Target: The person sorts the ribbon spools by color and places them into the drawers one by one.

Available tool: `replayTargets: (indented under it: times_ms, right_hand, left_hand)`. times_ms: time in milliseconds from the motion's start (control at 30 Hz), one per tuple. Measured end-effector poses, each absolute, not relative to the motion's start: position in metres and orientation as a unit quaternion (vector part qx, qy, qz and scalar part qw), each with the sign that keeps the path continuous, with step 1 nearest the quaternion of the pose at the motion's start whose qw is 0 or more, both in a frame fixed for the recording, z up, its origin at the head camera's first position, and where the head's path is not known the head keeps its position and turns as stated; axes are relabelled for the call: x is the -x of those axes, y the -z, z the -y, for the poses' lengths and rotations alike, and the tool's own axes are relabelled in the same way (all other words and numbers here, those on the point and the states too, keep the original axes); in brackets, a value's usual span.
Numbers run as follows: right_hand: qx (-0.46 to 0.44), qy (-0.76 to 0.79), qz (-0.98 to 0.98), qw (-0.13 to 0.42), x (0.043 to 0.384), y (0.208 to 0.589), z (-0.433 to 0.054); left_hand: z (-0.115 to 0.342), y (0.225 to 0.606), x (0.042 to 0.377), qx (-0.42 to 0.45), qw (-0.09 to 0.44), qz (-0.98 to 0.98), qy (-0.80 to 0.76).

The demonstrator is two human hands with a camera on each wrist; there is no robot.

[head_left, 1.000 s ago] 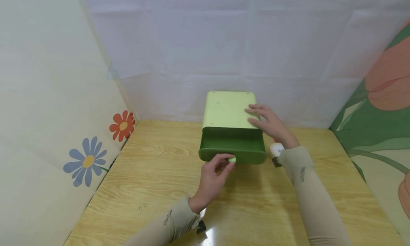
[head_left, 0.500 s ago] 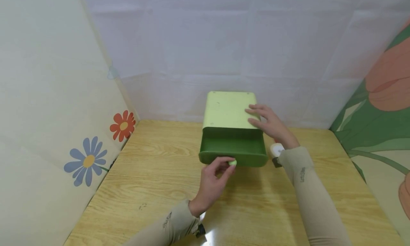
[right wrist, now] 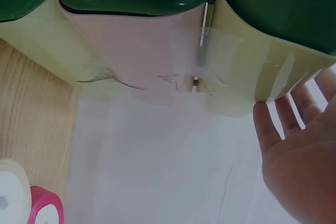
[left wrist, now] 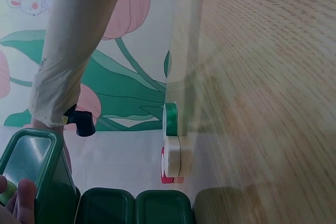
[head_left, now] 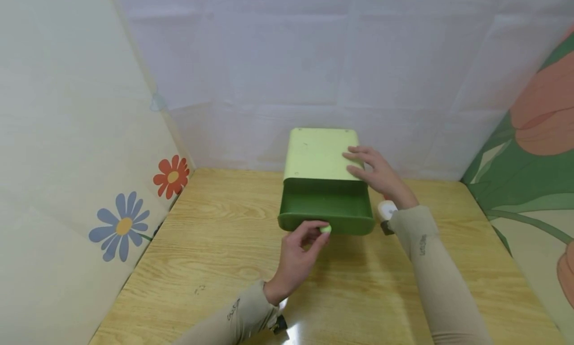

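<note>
A small drawer cabinet with a pale yellow-green top stands at the back of the table. Its top drawer, dark green, is pulled out, and the part of its inside that shows holds nothing. Thumb and fingers of my left hand pinch the light green knob on the drawer's front. My right hand rests on the cabinet's right top edge, fingers spread; its fingertips also show against the yellow casing in the right wrist view. Below come a pink casing and another yellow one, their green drawers pushed in.
Right of the cabinet, partly behind my right sleeve, is a white roll. The left wrist view shows it beside a green roll and a red one. A white sheet hangs close behind the cabinet.
The top drawer has come slightly farther out, toward me, with my left hand on its knob; in the last half second it hardly moves. My right hand has stayed in place.
</note>
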State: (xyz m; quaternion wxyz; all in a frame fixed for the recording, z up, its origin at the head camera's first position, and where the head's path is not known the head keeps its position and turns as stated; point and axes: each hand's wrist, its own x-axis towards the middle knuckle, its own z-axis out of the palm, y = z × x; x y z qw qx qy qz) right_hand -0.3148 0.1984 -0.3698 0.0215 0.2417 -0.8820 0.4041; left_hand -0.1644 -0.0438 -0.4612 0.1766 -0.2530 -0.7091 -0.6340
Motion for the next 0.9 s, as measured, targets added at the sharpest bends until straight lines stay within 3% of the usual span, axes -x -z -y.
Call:
replayTargets:
  times_ms: [400, 900]
  right_hand:
    - [-0.199, -0.501, 0.841, 0.029, 0.311, 0.392, -0.216]
    - [-0.101, -0.353, 0.93, -0.01, 0.297, 0.479, -0.284]
  left_hand:
    - [0.044, 0.461, 0.166, 0.258, 0.181, 0.704, 0.637]
    - [0.044, 0.464, 0.165, 0.252, 0.175, 0.71, 0.634]
